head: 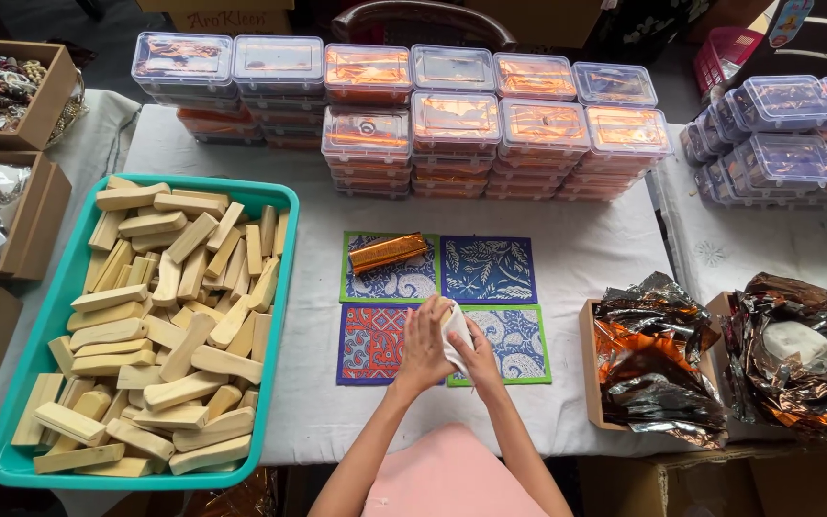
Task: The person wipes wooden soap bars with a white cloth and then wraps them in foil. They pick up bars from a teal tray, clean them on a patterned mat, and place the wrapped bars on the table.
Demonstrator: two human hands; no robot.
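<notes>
My left hand (424,348) and my right hand (476,356) are closed together around a wooden piece partly covered by white wrapping (456,327), held over four patterned square mats (488,271) in the middle of the white-covered table. A block wrapped in shiny orange foil (388,253) lies on the top-left mat, above my hands. The wooden piece is mostly hidden by my fingers.
A teal tray (49,306) of several pale wooden pieces sits at left. Stacks of clear lidded boxes (454,120) line the back and right. Crumpled copper foil sheets in a cardboard box (652,356) lie at right. Cardboard boxes of beads (2,86) stand far left.
</notes>
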